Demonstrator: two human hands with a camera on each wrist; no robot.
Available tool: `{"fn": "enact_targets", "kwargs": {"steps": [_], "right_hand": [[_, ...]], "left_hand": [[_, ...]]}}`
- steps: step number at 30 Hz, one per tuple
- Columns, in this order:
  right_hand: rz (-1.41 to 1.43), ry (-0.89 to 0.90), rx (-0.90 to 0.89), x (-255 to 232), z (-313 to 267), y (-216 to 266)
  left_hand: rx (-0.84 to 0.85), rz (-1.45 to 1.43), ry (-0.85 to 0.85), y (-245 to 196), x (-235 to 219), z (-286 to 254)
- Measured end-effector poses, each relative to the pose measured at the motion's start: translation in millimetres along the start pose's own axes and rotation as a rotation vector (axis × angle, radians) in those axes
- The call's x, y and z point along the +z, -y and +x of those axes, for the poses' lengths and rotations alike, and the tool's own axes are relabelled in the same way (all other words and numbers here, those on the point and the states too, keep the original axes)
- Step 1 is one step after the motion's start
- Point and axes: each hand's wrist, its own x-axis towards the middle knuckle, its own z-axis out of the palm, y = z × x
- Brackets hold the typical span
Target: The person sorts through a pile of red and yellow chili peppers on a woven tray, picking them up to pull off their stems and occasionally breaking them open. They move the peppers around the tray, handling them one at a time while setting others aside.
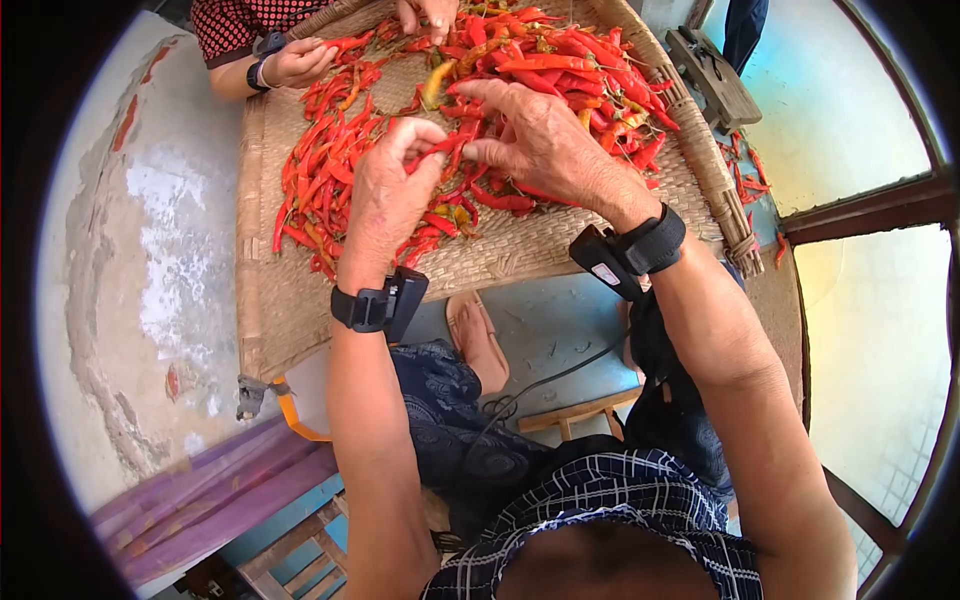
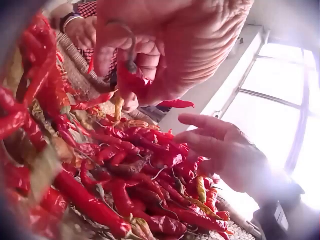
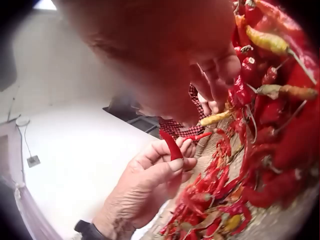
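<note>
A red chili pepper (image 3: 171, 145) is pinched between the thumb and fingers of my left hand (image 1: 383, 190), its stem (image 2: 131, 42) showing in the left wrist view. My right hand (image 1: 545, 140) is just right of it, low over the pile of red chilies (image 1: 560, 75). Its fingers reach forward and its thumb stands apart, with nothing gripped between them. A yellow chili (image 1: 436, 85), blurred in the head view, is just beyond those fingertips. A second heap of red chilies (image 1: 325, 165) lies on the left of the woven tray (image 1: 268, 300).
Across the tray another person's hand (image 1: 300, 62) holds a red chili, and their other hand (image 1: 432, 15) is at the pile. A wooden stool (image 1: 710, 75) stands beyond the tray's right edge, with stray chilies (image 1: 748, 175) nearby. A wall (image 1: 150, 250) borders the left.
</note>
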Motion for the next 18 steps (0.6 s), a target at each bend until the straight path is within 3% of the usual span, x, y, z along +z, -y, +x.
{"fn": "enact_targets", "kwargs": {"steps": [1,5,7,9,13,15,17,18], "right_hand": [[0.114,0.087,0.040,1,-1,1],[0.147,0.093,0.071,6,-1,3],[0.132,0.041,0.054,2,3,3],[0.109,-0.125,0.103,-9,9,-3],[-0.210,-0.279,0.193,-32,12,-22],[-0.266,-0.335,0.222,-38,11,-22],[-0.205,-0.375,0.208,-40,13,-17],[-0.192,-0.356,0.210,-40,13,-11]], "left_hand": [[0.002,-0.059,0.018,-1,3,-2],[-0.011,-0.180,0.062,1,12,-2],[-0.001,-0.172,0.069,3,9,0],[-0.014,-0.144,-0.007,10,3,4],[-0.055,0.191,-0.087,32,0,11],[0.015,0.241,-0.037,44,8,12],[0.196,0.770,0.044,50,17,13],[0.128,0.760,0.095,46,19,15]]}}
